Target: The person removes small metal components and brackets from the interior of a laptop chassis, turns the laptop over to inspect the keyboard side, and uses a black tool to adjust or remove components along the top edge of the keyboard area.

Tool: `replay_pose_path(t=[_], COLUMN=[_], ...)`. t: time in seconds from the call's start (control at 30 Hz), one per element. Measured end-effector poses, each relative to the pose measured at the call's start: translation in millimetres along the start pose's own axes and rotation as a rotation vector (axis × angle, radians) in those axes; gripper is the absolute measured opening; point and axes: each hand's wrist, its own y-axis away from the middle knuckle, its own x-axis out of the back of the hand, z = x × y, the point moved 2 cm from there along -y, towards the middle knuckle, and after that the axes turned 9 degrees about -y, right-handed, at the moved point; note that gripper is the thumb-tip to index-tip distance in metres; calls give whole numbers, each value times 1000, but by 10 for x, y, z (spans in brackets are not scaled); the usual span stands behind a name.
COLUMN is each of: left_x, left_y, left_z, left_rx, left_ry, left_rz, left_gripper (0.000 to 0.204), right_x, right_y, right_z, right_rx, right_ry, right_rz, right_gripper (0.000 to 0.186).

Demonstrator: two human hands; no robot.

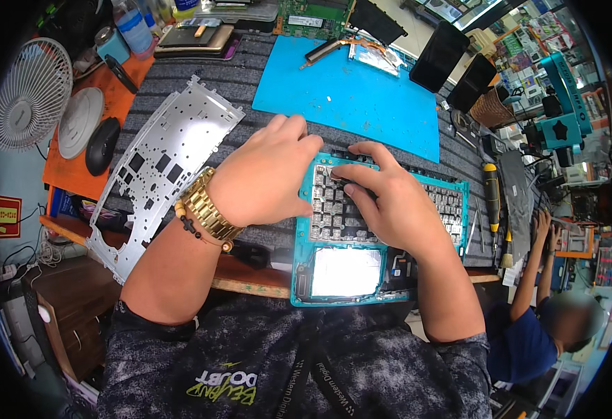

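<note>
A teal laptop top case [302, 279] lies inner side up in front of me, with the silvery back of a keyboard [327, 209] set in it and a bright touchpad plate [348, 272] at its near side. At the case's left edge, my left hand [267, 171] is closed with curled fingers; the thumb meets the rim, and the other fingertips are mostly hidden. My right hand [400, 202] lies across the keyboard back with its fingers apart. Its index finger and thumb touch the upper left part, and another finger reaches the far rim.
A perforated metal plate [159, 164] lies left of my arm. Beyond the case is a blue mat [348, 105] with a copper heat pipe [323, 52]. A yellow-black screwdriver [491, 195] and a brush [507, 251] lie right. Another person [529, 335] sits at far right.
</note>
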Motion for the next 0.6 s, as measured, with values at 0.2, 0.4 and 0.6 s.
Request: replay_pose_path(t=[0.2, 0.4, 0.6], left_x=[14, -15, -16], left_y=[-16, -14, -6], left_z=[32, 49, 56], left_rx=[3, 2, -9], left_ry=[-19, -30, -37], left_rz=[-9, -25, -13], left_gripper=[89, 90, 91], right_x=[11, -62, -149], right_y=[-18, 2, 17], right_z=[-12, 5, -40], right_rx=[-26, 19, -1], right_ry=[5, 36, 155], right_rz=[-22, 46, 64], right_gripper=[23, 23, 27])
